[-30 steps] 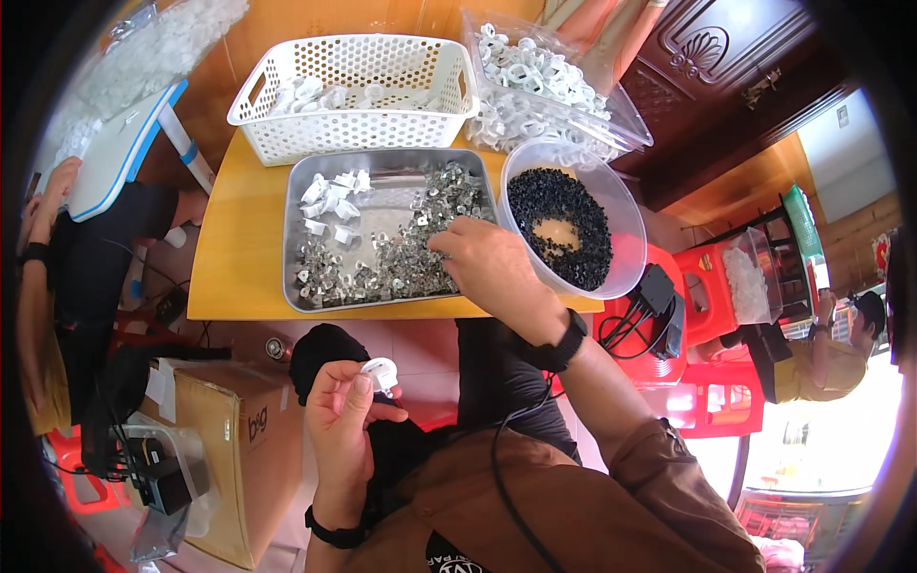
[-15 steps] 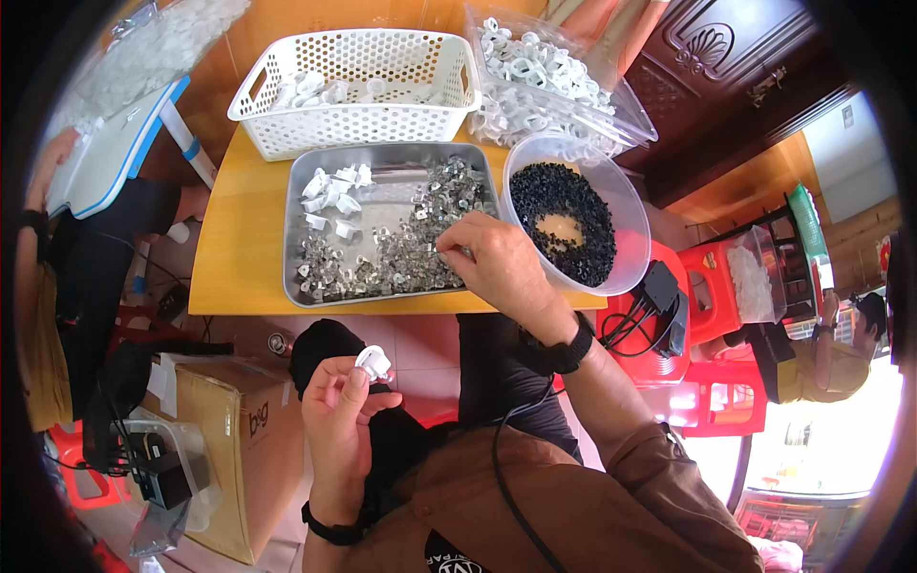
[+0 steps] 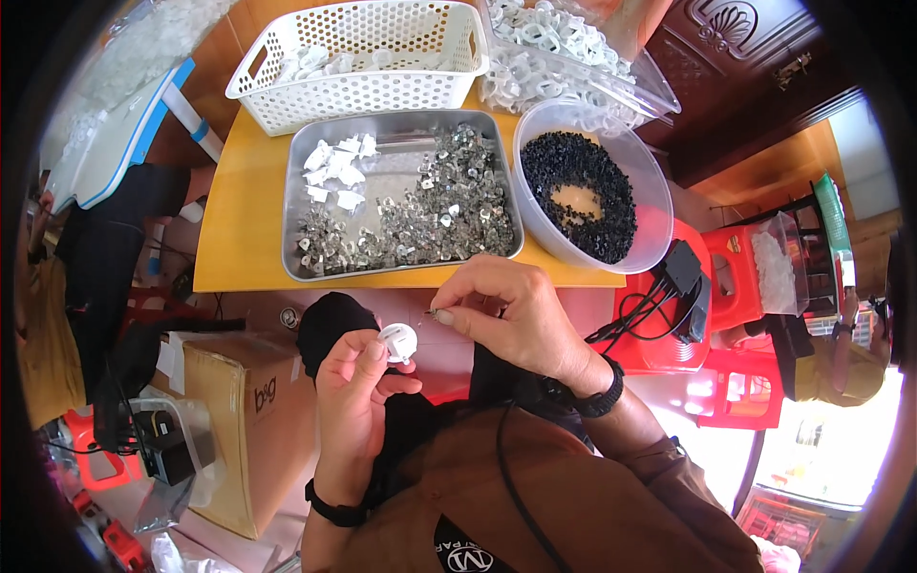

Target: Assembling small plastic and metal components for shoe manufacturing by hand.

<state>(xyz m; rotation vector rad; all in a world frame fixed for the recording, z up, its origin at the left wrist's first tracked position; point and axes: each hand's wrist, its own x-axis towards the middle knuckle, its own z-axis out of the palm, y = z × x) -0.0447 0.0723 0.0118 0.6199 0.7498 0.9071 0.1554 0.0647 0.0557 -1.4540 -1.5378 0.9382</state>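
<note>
My left hand [image 3: 358, 387] holds a small round white plastic part [image 3: 397, 341] between thumb and fingers, over my lap. Just to its right, my right hand [image 3: 511, 315] pinches a tiny metal clip [image 3: 435, 313] at its fingertips, close to the white part but apart from it. Beyond both hands, on the yellow table [image 3: 244, 224], a steel tray [image 3: 304, 162] holds several metal clips [image 3: 439, 215] and a few white plastic parts [image 3: 336, 170].
A clear bowl [image 3: 642, 191] of small black pieces stands right of the tray. A white basket [image 3: 353, 57] and a clear bag of white rings [image 3: 559, 48] sit at the back. A cardboard box [image 3: 250, 420] is at my lower left, red stools [image 3: 735, 277] at the right.
My right hand has left the tray and come back toward me with a metal clip. It now sits beside the white part in my left hand.
</note>
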